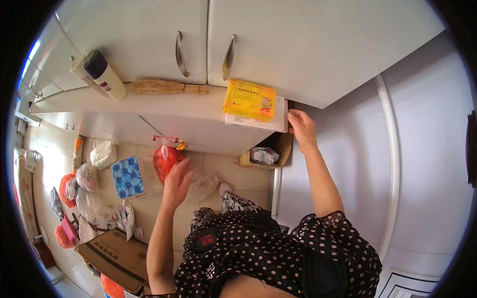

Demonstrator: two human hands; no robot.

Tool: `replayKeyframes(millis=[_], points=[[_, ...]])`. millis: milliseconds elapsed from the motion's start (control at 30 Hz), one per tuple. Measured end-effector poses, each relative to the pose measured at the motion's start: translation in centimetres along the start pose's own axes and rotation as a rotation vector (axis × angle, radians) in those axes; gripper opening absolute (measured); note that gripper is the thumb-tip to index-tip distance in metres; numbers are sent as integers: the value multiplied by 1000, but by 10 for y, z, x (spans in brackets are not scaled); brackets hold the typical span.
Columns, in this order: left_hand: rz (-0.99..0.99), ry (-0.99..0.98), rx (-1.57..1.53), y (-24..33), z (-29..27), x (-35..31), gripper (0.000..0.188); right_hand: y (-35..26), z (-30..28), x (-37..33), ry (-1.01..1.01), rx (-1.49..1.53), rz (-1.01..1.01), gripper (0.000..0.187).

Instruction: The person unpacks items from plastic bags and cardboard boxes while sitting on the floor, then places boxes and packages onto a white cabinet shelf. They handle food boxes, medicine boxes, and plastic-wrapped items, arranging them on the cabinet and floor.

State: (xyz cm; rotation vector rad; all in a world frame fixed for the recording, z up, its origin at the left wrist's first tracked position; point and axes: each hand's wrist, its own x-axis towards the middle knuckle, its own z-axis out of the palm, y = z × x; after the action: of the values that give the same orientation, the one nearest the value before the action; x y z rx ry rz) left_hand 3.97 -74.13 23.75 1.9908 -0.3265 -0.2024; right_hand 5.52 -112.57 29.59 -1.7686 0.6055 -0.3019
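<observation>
On the narrow counter ledge lies a yellow box [249,101] with a cartoon figure on it. Beneath it is a flat white box [280,113] that sticks out to the right and front. My right hand [301,129] is at the right end of the white box, its fingers and thumb closed on that edge. My left hand [179,181] hangs in the air in front of the cabinet, slightly blurred, fingers stretched out and holding nothing that I can see. Behind it a red plastic bag [165,160] sits low near the floor.
A straw whisk [169,87] and two bottles [105,74] stand or lie along the ledge. Below the right end is a bin [283,151] with crumpled plastic. Bags, a blue-patterned stool [127,177] and a cardboard carton [117,258] crowd the floor at left.
</observation>
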Motion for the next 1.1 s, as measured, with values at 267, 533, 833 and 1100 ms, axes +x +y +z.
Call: replayKeyframes(millis=[267,533,833,1100], points=[[155,102,-239,75,50,148,41,13,-9,8,-53,-161,-145,34],[191,150,-149,80,85,147,39,20,5,12,-147,-174,-268,36],[-203,325,-143,-5,54,6,34,-42,71,-38,-231,-9,-754,33],[-915,475,-36,-129,85,-227,36,-60,300,-35,-910,-505,-1312,39]])
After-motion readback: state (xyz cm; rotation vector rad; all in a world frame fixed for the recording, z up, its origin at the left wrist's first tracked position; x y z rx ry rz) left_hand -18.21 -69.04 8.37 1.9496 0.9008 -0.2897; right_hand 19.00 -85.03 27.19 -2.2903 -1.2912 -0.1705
